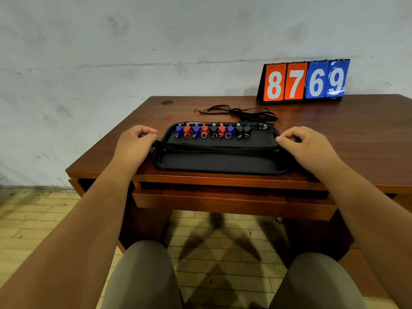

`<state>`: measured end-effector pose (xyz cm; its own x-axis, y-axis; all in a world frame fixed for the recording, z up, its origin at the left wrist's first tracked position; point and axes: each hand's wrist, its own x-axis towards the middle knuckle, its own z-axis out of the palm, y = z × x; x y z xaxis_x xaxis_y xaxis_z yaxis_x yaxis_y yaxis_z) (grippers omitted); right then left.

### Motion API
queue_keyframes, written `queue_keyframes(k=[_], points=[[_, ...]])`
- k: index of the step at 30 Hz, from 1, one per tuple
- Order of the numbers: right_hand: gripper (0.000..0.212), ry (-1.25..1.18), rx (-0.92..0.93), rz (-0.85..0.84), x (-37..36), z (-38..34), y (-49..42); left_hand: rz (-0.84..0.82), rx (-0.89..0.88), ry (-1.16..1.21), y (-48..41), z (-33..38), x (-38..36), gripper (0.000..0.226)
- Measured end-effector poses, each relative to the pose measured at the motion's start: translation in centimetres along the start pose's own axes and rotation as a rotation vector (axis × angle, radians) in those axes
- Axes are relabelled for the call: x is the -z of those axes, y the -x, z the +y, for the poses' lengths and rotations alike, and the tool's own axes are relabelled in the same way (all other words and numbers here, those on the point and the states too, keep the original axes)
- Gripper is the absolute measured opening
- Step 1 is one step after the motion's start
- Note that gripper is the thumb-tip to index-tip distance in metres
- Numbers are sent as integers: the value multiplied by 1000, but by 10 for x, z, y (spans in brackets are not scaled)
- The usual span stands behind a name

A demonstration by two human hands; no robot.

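The bundle of black cords [218,148] lies stretched across the tray [223,163], left hand [133,142] and right hand [299,144] each pinching one end with curled fingers. Judged light, limp, tangle-prone; best gripped at both ends

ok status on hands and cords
Both busy: left hand and right hand each pinching an end of the bundle of black cords. Bundle stretched across black plastic tray. Row of red, blue and black whistles behind, clear.

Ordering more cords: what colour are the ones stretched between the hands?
Black. The cords show best in the head view.
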<state>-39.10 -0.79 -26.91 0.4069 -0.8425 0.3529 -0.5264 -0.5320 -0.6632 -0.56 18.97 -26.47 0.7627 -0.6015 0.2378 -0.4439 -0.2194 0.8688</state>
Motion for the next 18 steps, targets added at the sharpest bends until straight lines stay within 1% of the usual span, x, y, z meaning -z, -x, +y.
queue_keyframes(k=[3, 6, 13, 18], points=[[21, -126, -129, 44, 3, -3, 1, 18, 26, 8, -1, 0, 2, 15], [26, -166, -194, 81, 4, -5, 0, 41, 37, 14, 1, 1, 4, 17], [32, -152, -239, 47, 5, -7, 0, 3, 22, -33, 5, 5, 5, 24], [31, -174, -254, 18, 6, -10, 1, -27, -8, -73, 9, 9, 4, 24]])
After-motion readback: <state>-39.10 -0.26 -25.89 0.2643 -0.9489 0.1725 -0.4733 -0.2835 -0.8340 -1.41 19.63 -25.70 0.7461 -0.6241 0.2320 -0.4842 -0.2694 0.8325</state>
